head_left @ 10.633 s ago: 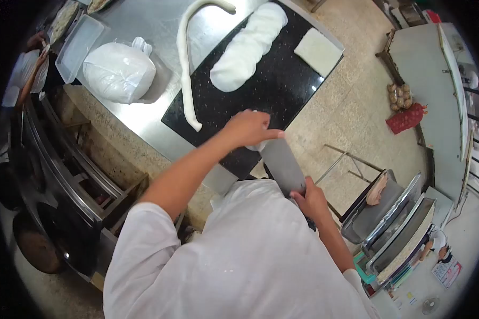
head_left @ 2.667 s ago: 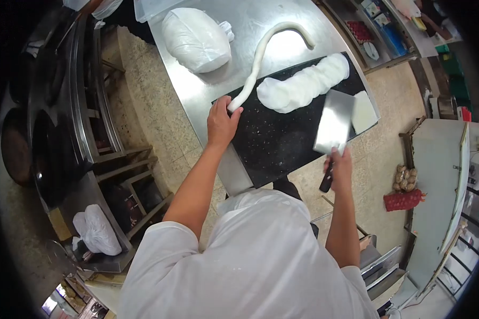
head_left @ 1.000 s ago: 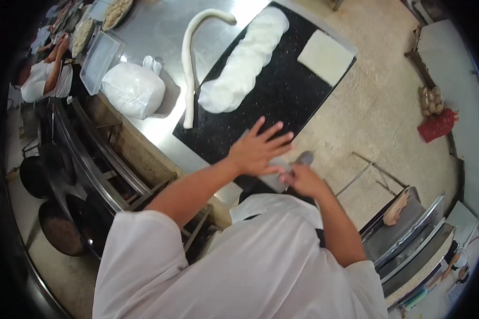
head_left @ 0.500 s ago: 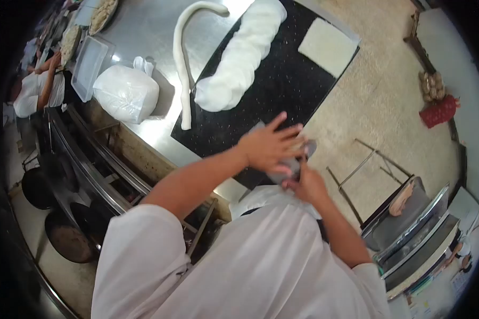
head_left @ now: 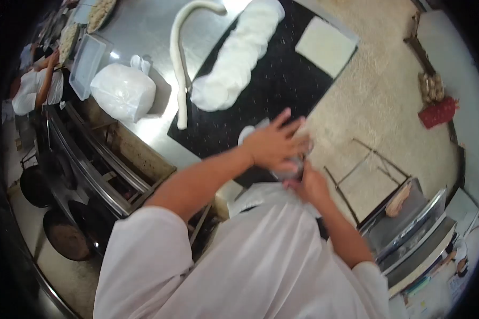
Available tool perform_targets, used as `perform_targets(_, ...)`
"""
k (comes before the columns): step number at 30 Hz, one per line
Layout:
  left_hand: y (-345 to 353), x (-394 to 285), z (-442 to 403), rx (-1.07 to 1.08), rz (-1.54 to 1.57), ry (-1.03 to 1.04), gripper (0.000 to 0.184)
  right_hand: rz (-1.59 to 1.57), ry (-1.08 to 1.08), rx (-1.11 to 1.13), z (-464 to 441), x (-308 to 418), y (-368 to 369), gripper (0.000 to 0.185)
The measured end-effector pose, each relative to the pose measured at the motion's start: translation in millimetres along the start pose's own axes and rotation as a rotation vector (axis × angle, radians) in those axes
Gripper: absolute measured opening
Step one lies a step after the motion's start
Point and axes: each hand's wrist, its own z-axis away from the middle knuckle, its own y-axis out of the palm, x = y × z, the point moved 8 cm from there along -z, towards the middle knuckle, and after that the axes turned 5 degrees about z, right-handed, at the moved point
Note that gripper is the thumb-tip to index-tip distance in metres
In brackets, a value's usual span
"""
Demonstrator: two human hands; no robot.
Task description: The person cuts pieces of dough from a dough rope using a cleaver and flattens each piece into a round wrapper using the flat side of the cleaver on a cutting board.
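Fingers spread, my left hand (head_left: 277, 146) lies over a flat grey, blade-like tool (head_left: 288, 173) at the near edge of the black board (head_left: 287, 80). My right hand (head_left: 310, 183) is closed at the tool's right side; its grip is partly hidden and blurred. A pale round disc (head_left: 246, 133) shows beside my left hand, partly covered by it. Farther up the board, thin round white dough wrappers (head_left: 237, 58) overlap in a long row. Left of them, a long dough rope (head_left: 179, 64) curves over the metal table.
A tied plastic bag of white contents (head_left: 123, 91) and a clear plastic container (head_left: 90, 66) stand at the left. A white square sheet (head_left: 326, 47) lies on the board's far right corner. Dark pans (head_left: 66, 234) sit lower left. A co-worker (head_left: 40, 85) is at far left.
My left hand has shifted slightly over the grey tool, and more of the pale disc beside it shows. The right hand stays almost in place. The whole view has moved slightly.
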Motion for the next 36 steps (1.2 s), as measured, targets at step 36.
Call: perform_targets(36, -58.9, 60.5, -33.4, -0.259, -0.195, -0.106, 0.072, 0.179, -0.107, -0.158, -60.3, 37.7, -87.1, 0.060)
